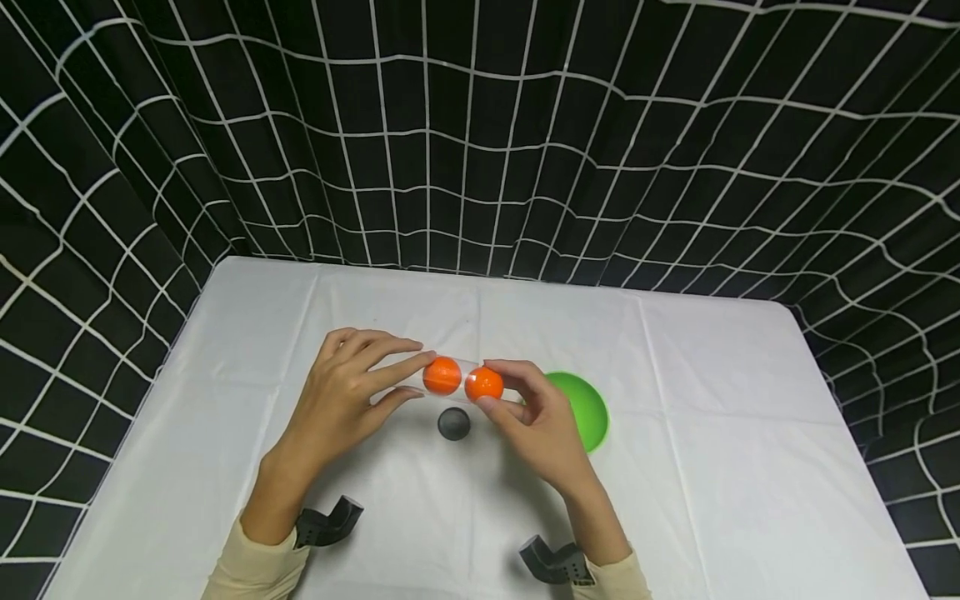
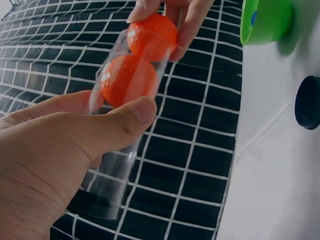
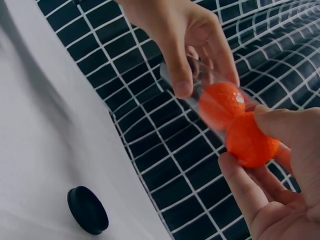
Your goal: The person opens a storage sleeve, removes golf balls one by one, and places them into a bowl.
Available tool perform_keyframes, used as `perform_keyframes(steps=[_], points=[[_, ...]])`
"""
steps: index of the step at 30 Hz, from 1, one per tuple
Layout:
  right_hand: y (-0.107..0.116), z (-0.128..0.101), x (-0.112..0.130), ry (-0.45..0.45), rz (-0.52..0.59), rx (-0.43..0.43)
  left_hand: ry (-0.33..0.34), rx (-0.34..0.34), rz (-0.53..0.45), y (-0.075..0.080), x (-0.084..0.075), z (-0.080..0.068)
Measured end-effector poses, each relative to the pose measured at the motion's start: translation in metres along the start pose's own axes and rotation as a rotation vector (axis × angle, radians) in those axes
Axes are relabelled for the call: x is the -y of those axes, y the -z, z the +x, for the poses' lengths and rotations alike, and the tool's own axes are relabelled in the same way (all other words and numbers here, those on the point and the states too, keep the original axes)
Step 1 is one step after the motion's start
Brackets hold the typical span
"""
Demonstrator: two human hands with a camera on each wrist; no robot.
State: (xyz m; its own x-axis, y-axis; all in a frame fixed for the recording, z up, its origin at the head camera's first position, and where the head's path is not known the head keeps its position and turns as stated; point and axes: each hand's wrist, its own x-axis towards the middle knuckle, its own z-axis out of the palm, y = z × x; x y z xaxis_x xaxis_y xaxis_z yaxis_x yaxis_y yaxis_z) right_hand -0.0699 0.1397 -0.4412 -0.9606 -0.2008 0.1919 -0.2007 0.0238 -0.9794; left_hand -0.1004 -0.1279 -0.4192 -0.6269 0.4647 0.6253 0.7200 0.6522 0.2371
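Observation:
My left hand (image 1: 347, 392) grips a clear plastic tube (image 2: 107, 185), thumb on one side and fingers on the other. Inside the tube is an orange golf ball (image 2: 128, 80), close to the left thumb. A second orange golf ball (image 3: 251, 140) sits at the tube's open mouth, touching or nearly touching the first. My right hand (image 1: 543, 421) pinches this second ball between thumb and fingers. Both hands hold the tube and balls above the table. A round black cap (image 1: 453, 424) lies on the cloth just below them in the head view.
A green bowl (image 1: 588, 412) stands on the table behind the right hand; something blue (image 2: 254, 18) shows at it in the left wrist view. White cloth (image 1: 735, 450) covers the table. Dark curtains with a white grid (image 1: 480, 142) rise behind and at both sides.

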Motion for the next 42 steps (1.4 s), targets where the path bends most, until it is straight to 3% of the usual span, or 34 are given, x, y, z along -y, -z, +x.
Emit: perform_keyframes(steps=[12,21,30,42], points=[[0.035,-0.003,0.01,0.015,-0.034,-0.125,0.04,-0.033,-0.107,0.002,-0.006,0.003],[0.059,-0.005,0.01,-0.002,-0.205,-0.134,0.097,-0.035,-0.189,0.003,-0.005,0.001],[0.068,-0.008,0.008,-0.052,-0.499,-0.082,0.096,-0.043,-0.209,0.001,-0.005,0.001],[0.069,-0.015,0.009,-0.029,-0.66,-0.004,0.118,-0.013,-0.199,0.001,-0.006,0.001]])
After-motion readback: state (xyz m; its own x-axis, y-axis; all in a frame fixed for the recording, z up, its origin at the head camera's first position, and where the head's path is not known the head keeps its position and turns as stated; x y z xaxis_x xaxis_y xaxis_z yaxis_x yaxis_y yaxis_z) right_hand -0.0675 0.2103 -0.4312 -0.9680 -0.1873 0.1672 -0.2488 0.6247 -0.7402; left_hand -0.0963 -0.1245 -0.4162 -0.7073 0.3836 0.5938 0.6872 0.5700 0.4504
